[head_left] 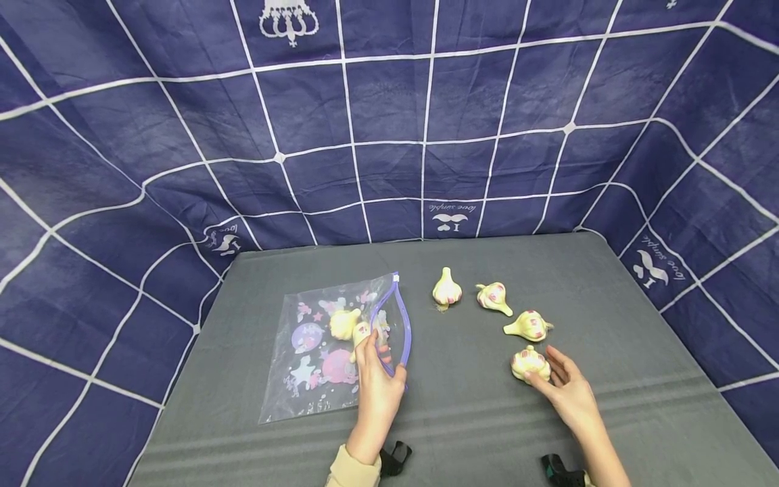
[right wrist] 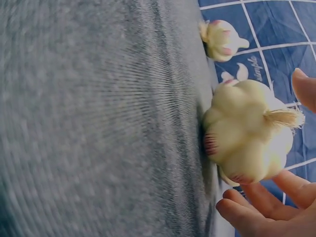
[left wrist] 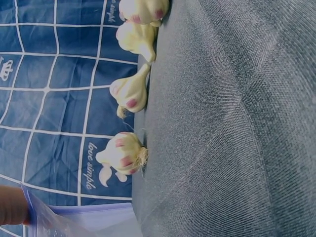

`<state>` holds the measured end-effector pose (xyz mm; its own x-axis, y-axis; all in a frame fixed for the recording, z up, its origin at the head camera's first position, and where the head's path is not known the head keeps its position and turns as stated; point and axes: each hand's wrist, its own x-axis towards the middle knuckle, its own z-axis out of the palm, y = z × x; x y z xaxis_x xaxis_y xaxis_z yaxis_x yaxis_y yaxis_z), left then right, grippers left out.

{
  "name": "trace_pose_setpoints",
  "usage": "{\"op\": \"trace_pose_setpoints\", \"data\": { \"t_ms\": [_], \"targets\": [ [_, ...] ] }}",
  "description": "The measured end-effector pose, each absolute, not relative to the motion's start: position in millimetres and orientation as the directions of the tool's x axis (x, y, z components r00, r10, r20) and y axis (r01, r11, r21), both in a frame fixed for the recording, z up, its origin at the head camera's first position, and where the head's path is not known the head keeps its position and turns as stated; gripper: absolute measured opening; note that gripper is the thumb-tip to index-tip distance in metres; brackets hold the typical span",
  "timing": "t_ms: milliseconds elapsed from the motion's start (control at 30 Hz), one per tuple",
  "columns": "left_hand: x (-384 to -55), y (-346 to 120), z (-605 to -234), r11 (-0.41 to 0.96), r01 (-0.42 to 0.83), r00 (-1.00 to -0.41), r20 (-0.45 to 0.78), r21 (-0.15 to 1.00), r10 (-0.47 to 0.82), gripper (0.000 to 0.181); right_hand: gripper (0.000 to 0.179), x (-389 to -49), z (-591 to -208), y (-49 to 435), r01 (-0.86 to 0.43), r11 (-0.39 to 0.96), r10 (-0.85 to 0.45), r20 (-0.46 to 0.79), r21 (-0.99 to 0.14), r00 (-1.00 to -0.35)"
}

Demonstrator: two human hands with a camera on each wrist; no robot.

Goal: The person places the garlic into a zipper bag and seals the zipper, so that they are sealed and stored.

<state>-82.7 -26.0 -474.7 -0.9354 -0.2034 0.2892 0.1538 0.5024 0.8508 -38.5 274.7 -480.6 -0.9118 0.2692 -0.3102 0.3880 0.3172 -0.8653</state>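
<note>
My left hand (head_left: 380, 382) grips the open edge of a clear zip bag (head_left: 276, 379) printed with pastel shapes and edged by a purple slider strip (head_left: 406, 325). Two garlic bulbs show inside the bag, one pale bulb (head_left: 343, 325) beside another partly behind the fingers. In the left wrist view, a fingertip (left wrist: 12, 205) overlaps the purple edge. My right hand (head_left: 566, 389) surrounds the nearest garlic bulb (right wrist: 249, 131) on the table; its fingers lie against or close to one side, while the thumb (right wrist: 305, 90) stands apart in the right wrist view.
Three more garlic bulbs lie beyond the right hand: one upright bulb (head_left: 447, 289), a tilted bulb (head_left: 494, 297) and another on its side (head_left: 529, 326). A grey cloth (head_left: 462, 419) covers the table. Blue gridded curtains (head_left: 389, 169) enclose the back and sides.
</note>
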Motion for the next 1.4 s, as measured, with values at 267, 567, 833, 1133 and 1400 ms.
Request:
{"op": "trace_pose_setpoints", "data": {
  "t_ms": [267,567,833,1133,1400],
  "targets": [
    [-82.0,-26.1,-474.1,0.5,0.157,-0.937,0.289,0.852,-0.198,0.073,0.098,-40.0,-484.8,272.0,0.388,0.341,0.277,-0.303,-0.856,-0.912],
    [-81.9,-26.8,-474.1,0.499,0.152,-0.936,0.286,0.853,-0.203,0.073,0.088,-42.3,-489.2,272.4,0.377,0.413,0.286,-0.275,-0.829,-0.918],
    [-82.0,-27.6,-473.7,0.497,0.139,-0.943,0.268,0.857,-0.198,0.073,0.081,-42.2,-490.2,269.3,0.394,0.472,0.337,-0.251,-0.789,-0.907],
    [-81.2,-28.3,-472.6,0.493,0.142,-0.945,0.265,0.858,-0.19,0.073,0.082,-40.9,-489.6,268.6,0.398,0.455,0.332,-0.262,-0.797,-0.906],
    [-80.7,-28.7,-474.2,0.504,0.172,-0.935,0.301,0.847,-0.187,0.074,0.081,-41.3,-488.7,267.5,0.429,0.414,0.351,-0.294,-0.803,-0.889]
  ]
}}
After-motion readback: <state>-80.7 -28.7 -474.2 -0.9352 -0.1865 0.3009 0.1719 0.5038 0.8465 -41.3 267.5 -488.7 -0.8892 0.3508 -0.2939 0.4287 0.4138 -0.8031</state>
